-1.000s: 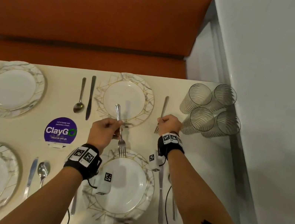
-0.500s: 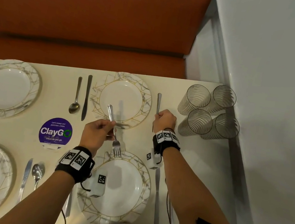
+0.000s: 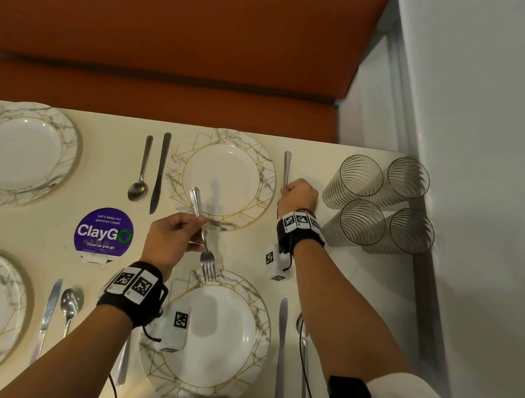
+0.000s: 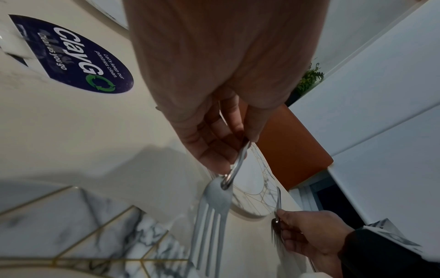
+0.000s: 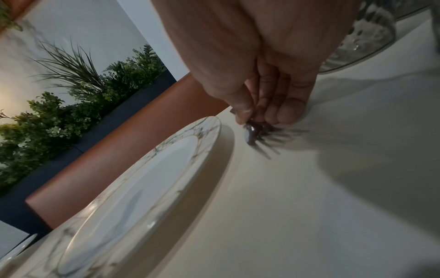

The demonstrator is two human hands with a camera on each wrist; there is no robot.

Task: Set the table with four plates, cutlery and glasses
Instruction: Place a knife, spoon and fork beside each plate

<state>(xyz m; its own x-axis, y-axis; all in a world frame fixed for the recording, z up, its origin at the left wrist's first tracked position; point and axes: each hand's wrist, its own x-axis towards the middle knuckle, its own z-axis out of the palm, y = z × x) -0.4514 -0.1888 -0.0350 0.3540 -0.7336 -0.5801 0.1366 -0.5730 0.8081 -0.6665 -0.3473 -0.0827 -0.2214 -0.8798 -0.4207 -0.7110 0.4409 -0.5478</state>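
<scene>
Four marble-rimmed plates lie on the cream table [image 3: 344, 282]. My left hand [image 3: 174, 239] pinches a fork [image 3: 206, 255] by its neck in the air, tines over the far rim of the near right plate [image 3: 261, 334]. The left wrist view shows that fork [image 4: 214, 206] hanging from my left hand [image 4: 214, 146]. My right hand [image 3: 300, 194] grips a second fork [image 3: 286, 168] that lies on the table just right of the far right plate [image 3: 266, 178]. In the right wrist view its tines [image 5: 257, 135] touch the table under my right hand [image 5: 257, 105].
Several ribbed glasses [image 3: 379, 201] stand grouped at the table's right end, close to my right hand, against a white wall. A spoon [image 3: 140, 175] and knife [image 3: 159, 171] lie between the far plates. A knife [image 3: 279, 351] lies right of the near plate. An orange bench [image 3: 150, 93] runs behind.
My right hand has slid its fork away from me, up alongside the far right plate. The left hand still holds its fork in about the same place.
</scene>
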